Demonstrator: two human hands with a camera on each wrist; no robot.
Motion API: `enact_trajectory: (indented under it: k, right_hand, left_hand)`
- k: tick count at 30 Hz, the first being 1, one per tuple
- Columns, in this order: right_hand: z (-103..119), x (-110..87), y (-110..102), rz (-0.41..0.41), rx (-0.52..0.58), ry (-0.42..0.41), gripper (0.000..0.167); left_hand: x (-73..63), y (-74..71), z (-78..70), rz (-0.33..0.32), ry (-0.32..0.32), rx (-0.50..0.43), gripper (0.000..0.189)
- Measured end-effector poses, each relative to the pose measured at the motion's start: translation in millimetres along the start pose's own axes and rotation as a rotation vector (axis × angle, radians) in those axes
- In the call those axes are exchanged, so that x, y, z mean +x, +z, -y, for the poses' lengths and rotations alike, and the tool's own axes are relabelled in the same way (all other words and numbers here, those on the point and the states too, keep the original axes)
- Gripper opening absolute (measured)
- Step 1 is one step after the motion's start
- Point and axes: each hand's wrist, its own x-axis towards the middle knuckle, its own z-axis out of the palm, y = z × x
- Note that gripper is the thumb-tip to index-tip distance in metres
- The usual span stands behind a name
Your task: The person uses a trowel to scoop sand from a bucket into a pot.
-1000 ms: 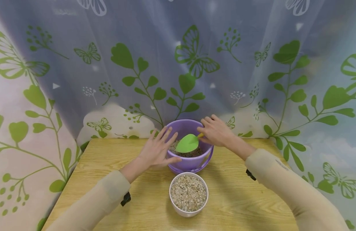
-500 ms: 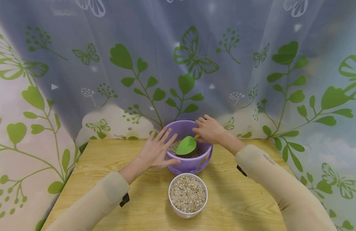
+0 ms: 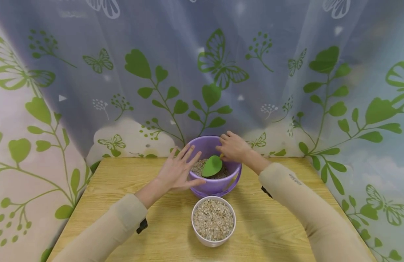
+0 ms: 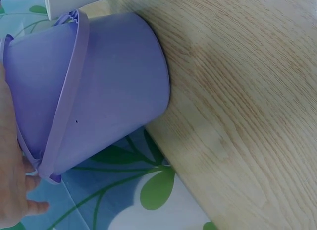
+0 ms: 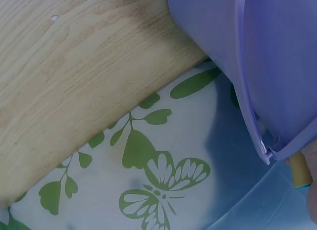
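Note:
A purple bucket [image 3: 210, 186] stands at the far edge of the table, part-filled with a pale and dark grainy mix [image 3: 198, 167]. My left hand [image 3: 177, 171] lies against the bucket's left rim, its fingers straight and spread. My right hand [image 3: 234, 147] grips the handle of a toy trowel at the right rim. The trowel's green blade [image 3: 212, 166] slants down inside the bucket, its tip at the mix. In the right wrist view the end of the yellow handle [image 5: 299, 170] pokes out beside the hand.
In front of the bucket stands a white bowl [image 3: 213, 243] full of beige gravel-like grains. The bucket's purple handle [image 3: 236, 182] hangs down its front. A patterned curtain [image 3: 175, 83] rises right behind the wooden table [image 3: 123, 182].
My right hand has shifted left and the trowel blade has sunk lower into the bucket. My left hand stays at the rim, and the bowl has not moved.

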Motion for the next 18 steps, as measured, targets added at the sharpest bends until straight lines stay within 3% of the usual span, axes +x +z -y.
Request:
enact_trajectory:
  k: [9,18]
  right_hand:
    - [3.8,7.3,4.5,-0.004,-0.064,-0.044,0.045]
    - [4.4,5.3,4.1,-0.031,-0.023,-0.01,0.044]
  left_hand:
    - [-0.7,-1.8,-0.4,0.006,-0.009,-0.005,0.106]
    - [-0.6,-1.2,-0.1,0.004,-0.009,-0.018,0.106]
